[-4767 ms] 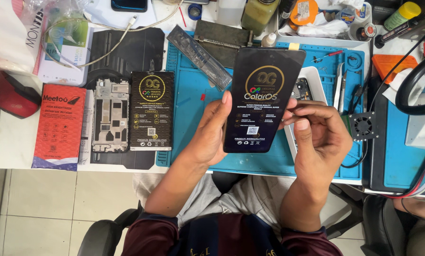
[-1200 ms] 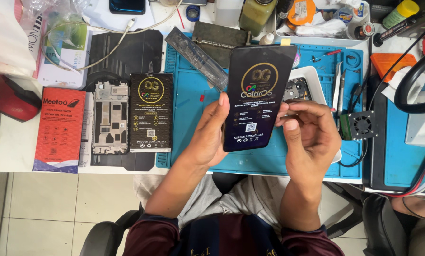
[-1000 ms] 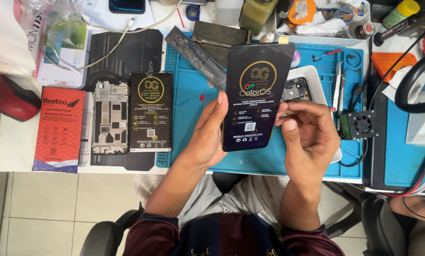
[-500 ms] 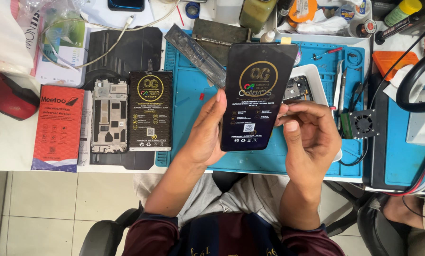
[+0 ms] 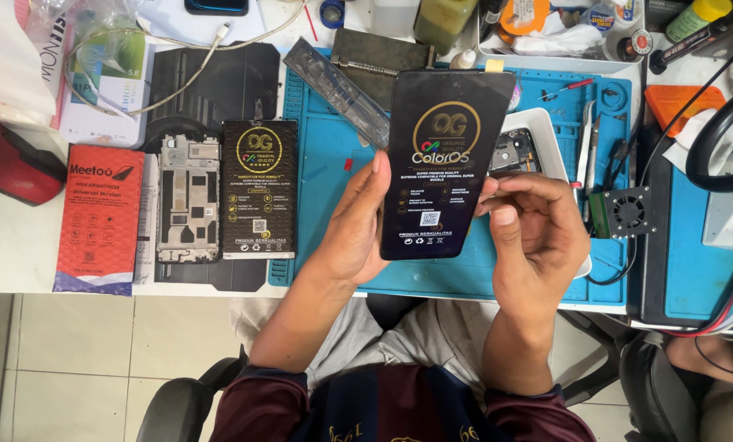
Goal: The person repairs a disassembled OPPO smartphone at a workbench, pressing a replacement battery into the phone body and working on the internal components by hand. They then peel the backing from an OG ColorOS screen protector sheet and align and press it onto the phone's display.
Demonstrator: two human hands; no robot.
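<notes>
Black printed screen panel [image 5: 444, 164] between both hands

A glossy black glass phone screen panel [image 5: 444, 164], covered by a smooth printed film, is held between the bare left hand [image 5: 358, 225] and right hand [image 5: 538, 233]. Beneath it lies a matt blue rubbery work mat [image 5: 329, 164]. Left of the panel sits a second glossy black screen [image 5: 259, 188], then a dull grey metal phone frame [image 5: 188, 199], then a red cardboard box [image 5: 100, 217] with a slight sheen. Right of the panel is a smooth white plastic tray [image 5: 546, 135].
</notes>
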